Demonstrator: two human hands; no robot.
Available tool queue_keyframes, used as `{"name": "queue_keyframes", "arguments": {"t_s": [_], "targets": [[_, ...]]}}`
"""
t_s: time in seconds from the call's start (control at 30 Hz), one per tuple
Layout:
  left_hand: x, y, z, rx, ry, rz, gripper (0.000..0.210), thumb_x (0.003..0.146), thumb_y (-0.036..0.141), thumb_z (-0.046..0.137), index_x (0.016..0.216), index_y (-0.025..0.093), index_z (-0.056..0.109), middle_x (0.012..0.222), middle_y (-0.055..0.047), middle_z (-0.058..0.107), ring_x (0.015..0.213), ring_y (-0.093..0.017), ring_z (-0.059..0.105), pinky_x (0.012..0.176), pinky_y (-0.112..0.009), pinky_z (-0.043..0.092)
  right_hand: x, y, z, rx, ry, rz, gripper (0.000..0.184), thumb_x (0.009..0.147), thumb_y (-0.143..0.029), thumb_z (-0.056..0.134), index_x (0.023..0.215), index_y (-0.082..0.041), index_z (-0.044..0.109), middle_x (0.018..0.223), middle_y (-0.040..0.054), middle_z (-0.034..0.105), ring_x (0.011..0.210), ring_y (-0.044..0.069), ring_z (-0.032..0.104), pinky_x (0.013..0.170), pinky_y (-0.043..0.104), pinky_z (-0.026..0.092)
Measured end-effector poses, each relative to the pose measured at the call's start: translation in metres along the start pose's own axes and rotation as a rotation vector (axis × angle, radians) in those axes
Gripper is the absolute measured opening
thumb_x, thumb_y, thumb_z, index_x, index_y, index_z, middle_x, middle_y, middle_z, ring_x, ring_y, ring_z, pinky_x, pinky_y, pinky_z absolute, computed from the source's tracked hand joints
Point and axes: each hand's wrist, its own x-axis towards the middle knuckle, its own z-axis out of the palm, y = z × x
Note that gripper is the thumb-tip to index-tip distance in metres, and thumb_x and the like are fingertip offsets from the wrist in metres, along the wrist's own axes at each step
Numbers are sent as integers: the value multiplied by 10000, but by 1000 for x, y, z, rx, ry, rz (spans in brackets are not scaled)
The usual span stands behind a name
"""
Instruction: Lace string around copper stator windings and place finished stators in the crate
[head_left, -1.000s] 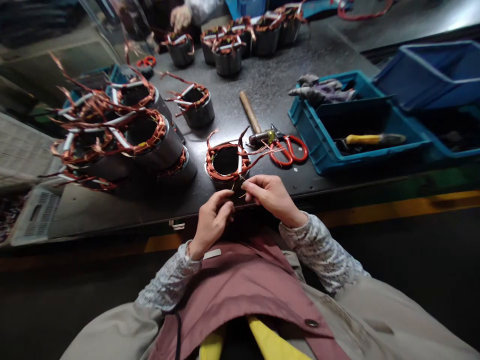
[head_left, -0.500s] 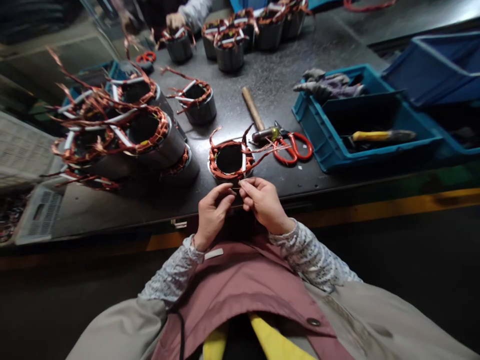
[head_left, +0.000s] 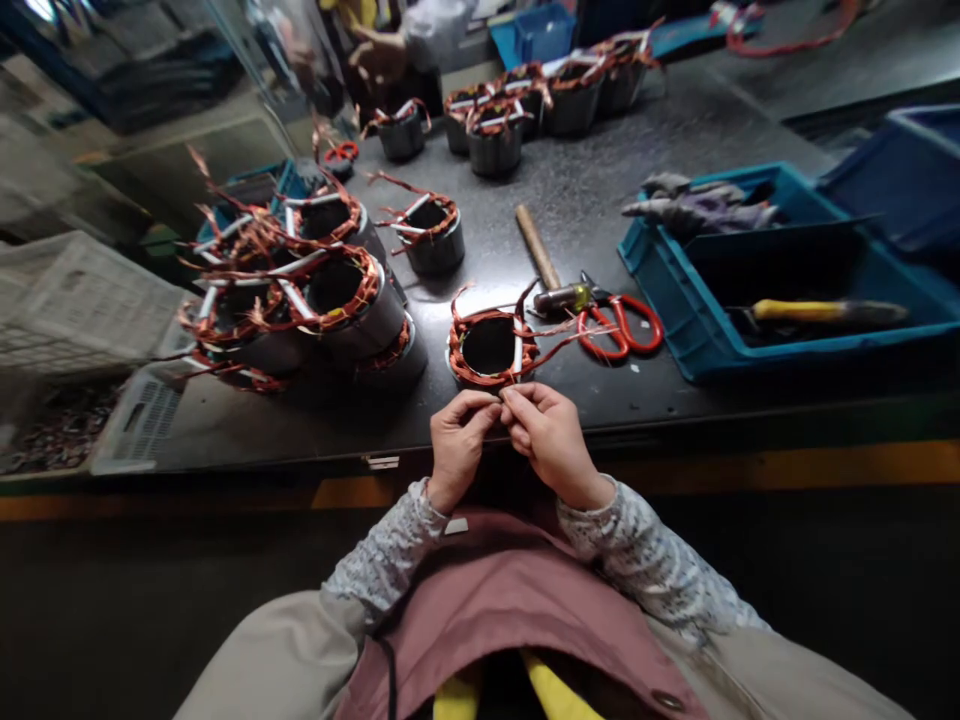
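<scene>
A motor stator (head_left: pixel 491 345) with copper windings and a white sleeve across its top stands upright near the bench's front edge. Just in front of its rim, my left hand (head_left: pixel 459 440) is closed in a pinch, thumb against forefinger. My right hand (head_left: pixel 551 435) pinches right beside it, the fingertips of both hands meeting. Between them is a thin wire, mostly hidden by the fingers. Copper leads from the stator stretch right toward red-handled scissors (head_left: pixel 619 328). Behind these lies a hammer (head_left: pixel 547 265) with a wooden handle.
Several stators (head_left: pixel 352 300) are stacked on the left, with a single stator (head_left: pixel 431 235) behind. At right, a blue bin (head_left: pixel 690 325) holds gloves and a yellow-handled tool (head_left: pixel 795 311). Another person's hand (head_left: pixel 379 55) shows at the back, near more stators (head_left: pixel 495 140).
My left hand has closed and moved in against my right fingertips; before, its thumb and forefinger were slightly apart. The whole view has shifted, so the bench appears further right and lower.
</scene>
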Motion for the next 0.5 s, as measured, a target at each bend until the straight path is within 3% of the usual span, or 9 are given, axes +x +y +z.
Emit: {"name": "queue_keyframes", "arguments": {"t_s": [0.1,0.23,0.33,0.4,0.5], "targets": [[4,7,-7,163,-84,269,146,851,256,616,721,190,636,763,-28,671,723,-143,628,697,-269,524,1,-4,-5,-155,0,-93,290,700,-431,709,748,-179,575,550,-50,550,347,34,337,319,171,239],[24,19,-15,321,-242,524,142,916,229,526,816,199,623,1059,-92,686,984,-169,643,853,-305,521,2,-10,-14,-693,29,-608,122,827,-300,582,782,-198,632,715,41,673,616,149,602,579,266,495],[41,21,-15,327,-406,504,149,928,242,501,846,199,618,977,-69,698,902,-152,663,798,-269,527,2,-10,-22,-959,-33,-898,153,885,-210,501,859,-206,652,819,68,705,762,183,657,725,298,520],[49,19,-13,298,-418,406,148,917,244,512,821,195,614,812,-28,678,739,-127,658,695,-234,525,2,-10,-25,-1004,-79,-966,163,905,-182,487,892,-200,649,825,65,707,758,173,663,717,279,519],[52,15,-10,191,-387,235,74,870,247,575,838,191,611,736,8,659,616,-108,636,602,-212,520,1,-10,-27,-1017,-98,-980,160,913,-177,491,901,-194,649,827,62,711,753,163,669,711,262,516]]}}
